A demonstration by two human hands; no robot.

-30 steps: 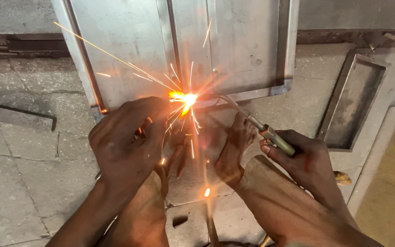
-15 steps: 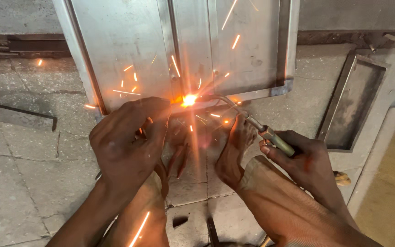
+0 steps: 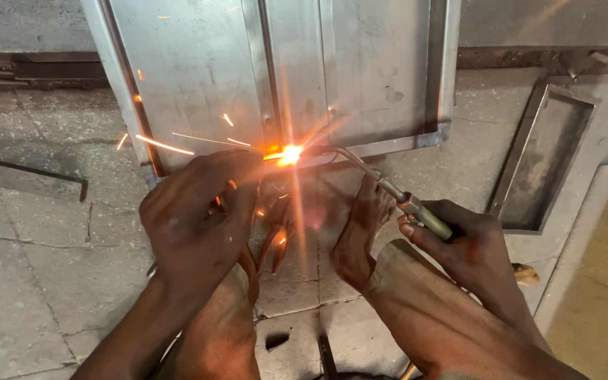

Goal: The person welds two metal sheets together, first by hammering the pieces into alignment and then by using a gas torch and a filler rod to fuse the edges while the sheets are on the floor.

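Observation:
My right hand [image 3: 469, 246] grips a cutting torch [image 3: 395, 197] by its greenish handle. The torch's bent metal tip reaches left to a bright glowing spot [image 3: 290, 155] on the lower edge of a grey sheet-metal frame [image 3: 198, 77] that lies on the floor. Sparks fly left and up from that spot. My left hand [image 3: 195, 218] is curled just below and left of the glow, near the frame's edge; I cannot see anything in it. My bare feet [image 3: 364, 232] rest on the floor between the hands, under the torch.
A smaller rectangular metal tray [image 3: 547, 158] lies on the stone floor at the right. A thin dark metal strip [image 3: 26, 176] lies at the left. A yellowish slab [image 3: 603, 281] fills the lower right corner. A wall base runs along the top.
The glowing spot stays at the frame's lower edge while the sparks now shoot mostly left and up instead of down. Both hands and the torch hold nearly the same place.

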